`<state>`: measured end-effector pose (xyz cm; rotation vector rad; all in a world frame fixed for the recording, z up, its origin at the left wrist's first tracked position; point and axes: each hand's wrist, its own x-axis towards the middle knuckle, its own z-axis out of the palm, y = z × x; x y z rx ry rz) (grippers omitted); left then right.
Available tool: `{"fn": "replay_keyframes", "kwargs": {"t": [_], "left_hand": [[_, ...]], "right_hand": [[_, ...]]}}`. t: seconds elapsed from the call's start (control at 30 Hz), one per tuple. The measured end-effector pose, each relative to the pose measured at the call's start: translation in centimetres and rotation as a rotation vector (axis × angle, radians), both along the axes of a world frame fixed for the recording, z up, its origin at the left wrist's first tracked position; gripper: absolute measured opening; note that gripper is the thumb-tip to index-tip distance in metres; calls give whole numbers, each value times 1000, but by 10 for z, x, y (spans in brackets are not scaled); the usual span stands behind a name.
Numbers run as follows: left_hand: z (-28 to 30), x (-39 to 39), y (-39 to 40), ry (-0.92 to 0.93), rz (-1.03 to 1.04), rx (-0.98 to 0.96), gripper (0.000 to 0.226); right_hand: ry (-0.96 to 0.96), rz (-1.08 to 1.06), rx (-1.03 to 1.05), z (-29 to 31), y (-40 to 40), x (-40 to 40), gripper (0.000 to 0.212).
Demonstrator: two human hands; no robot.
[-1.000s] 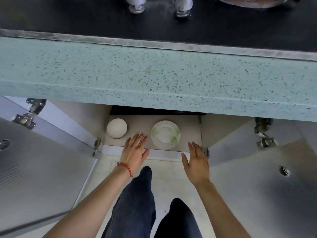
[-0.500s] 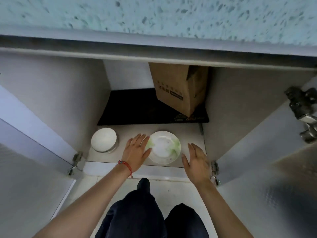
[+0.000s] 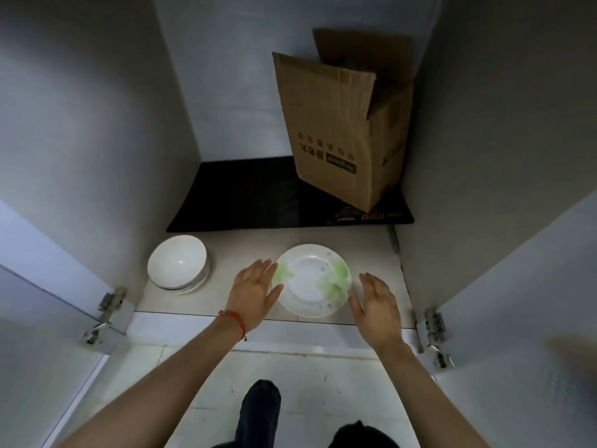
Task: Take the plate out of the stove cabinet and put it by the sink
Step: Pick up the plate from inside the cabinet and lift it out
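Observation:
A white plate with pale green leaf marks lies flat on the cabinet floor, near its front edge. My left hand, with a red string at the wrist, is spread flat at the plate's left rim, fingers touching or just over the edge. On the other side my right hand hovers open beside the right rim, a small gap apart. Neither hand grips the plate.
A stack of white bowls sits at the front left. A black mat covers the back of the floor, with an open cardboard box on its right. Both cabinet doors stand open; hinges flank the opening.
The view has dropped from the countertop edge into the cabinet. Both hands have moved closer to the plate, one on each side.

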<state>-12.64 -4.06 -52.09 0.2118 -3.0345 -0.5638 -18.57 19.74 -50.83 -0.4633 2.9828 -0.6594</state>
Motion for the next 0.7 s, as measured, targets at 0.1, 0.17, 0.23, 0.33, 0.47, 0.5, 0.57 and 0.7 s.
{"fn": "replay_keyframes", "kwargs": {"t": [0.1, 0.17, 0.23, 0.33, 0.47, 0.5, 0.57, 0.7], "left_hand": [[-24, -13, -3, 5, 19, 16, 51], [-40, -19, -4, 4, 30, 27, 51], [-55, -23, -5, -5, 64, 46, 50], [-72, -26, -9, -30, 125, 76, 50], [-86, -37, -12, -52, 208, 127, 53], [-89, -40, -12, -55, 232, 146, 53], [-95, -44, -12, -65, 259, 158, 52], [-107, -48, -12, -79, 264, 148, 45]], "right_hand": [[-2, -2, -13, -23, 1, -13, 43], [-12, -3, -28, -39, 0, -20, 43], [-30, -18, -54, -54, -1, -26, 44], [-71, -36, -61, -72, -3, -35, 45], [-84, -19, -42, -91, -7, -48, 39], [-89, -25, -36, -94, -8, -50, 38], [-89, -36, -16, -100, -10, -55, 37], [-84, -55, 4, -109, -12, -62, 34]]}}
